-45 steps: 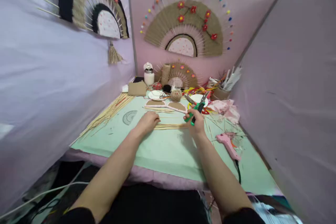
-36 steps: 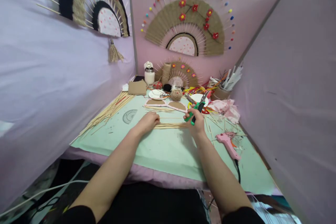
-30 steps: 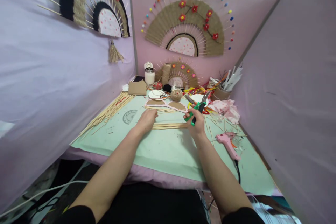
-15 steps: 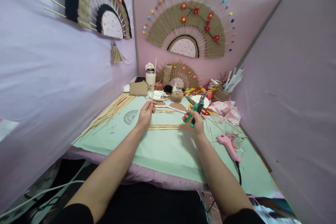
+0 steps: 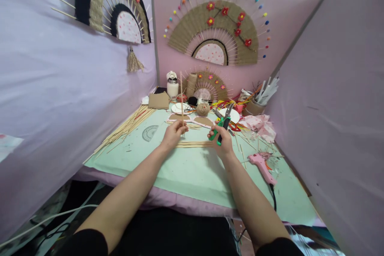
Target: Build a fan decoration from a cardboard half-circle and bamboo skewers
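Note:
Between the thumb and fingers of my left hand (image 5: 174, 133) thin wooden sticks (image 5: 181, 98) stand upright; I cannot tell how many. My right hand (image 5: 222, 140) is wrapped round green and black handled pliers (image 5: 225, 122), their metal jaws pointing up and away. Below and between my hands, a row of cut sticks (image 5: 193, 144) lies across the table. Just beyond are two half-round cardboard pieces (image 5: 204, 121) edged in pale pink, partly hidden by my left hand.
Long sticks (image 5: 124, 128) are piled at the left beside a protractor (image 5: 149, 133). A pink glue gun (image 5: 261, 166) lies at the right, its black cord running over the front edge. Twine (image 5: 203, 109), a bottle (image 5: 172, 87) and pink cloth (image 5: 259, 127) crowd the back. Fans hang on the walls.
My left hand has moved right and slightly nearer to me, carrying the upright sticks closer to the pliers. The right hand with the pliers has barely shifted.

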`<action>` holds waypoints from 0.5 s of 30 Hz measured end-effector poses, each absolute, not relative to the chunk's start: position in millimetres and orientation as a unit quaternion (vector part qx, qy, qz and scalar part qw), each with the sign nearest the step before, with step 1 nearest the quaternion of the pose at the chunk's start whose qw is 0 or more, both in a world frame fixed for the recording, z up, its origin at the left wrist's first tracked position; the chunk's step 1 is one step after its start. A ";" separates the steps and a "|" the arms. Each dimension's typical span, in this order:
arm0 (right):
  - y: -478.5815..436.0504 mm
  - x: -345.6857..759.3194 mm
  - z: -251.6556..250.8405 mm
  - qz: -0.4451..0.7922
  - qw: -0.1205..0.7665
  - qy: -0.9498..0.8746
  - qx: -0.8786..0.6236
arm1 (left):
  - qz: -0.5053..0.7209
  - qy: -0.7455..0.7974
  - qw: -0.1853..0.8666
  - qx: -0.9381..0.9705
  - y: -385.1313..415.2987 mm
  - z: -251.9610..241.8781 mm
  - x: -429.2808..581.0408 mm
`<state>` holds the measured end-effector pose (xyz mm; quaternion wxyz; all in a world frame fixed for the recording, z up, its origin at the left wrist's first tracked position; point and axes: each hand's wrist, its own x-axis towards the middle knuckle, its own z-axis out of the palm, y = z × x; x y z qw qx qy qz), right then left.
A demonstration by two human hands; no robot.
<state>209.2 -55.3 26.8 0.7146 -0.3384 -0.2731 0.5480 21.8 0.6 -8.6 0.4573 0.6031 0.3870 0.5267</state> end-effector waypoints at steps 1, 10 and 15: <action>-55.5 209.2 27.1 0.547 0.715 -0.275 -0.338 | 0.509 0.395 0.443 0.623 0.6 -9.1 22.6; -55.9 210.1 26.7 0.542 0.707 -0.291 -0.347 | 0.498 0.409 0.375 0.666 0.8 -6.6 19.0; -56.8 209.4 27.7 0.551 0.707 -0.281 -0.344 | 0.470 0.435 0.323 0.697 2.0 -7.7 15.7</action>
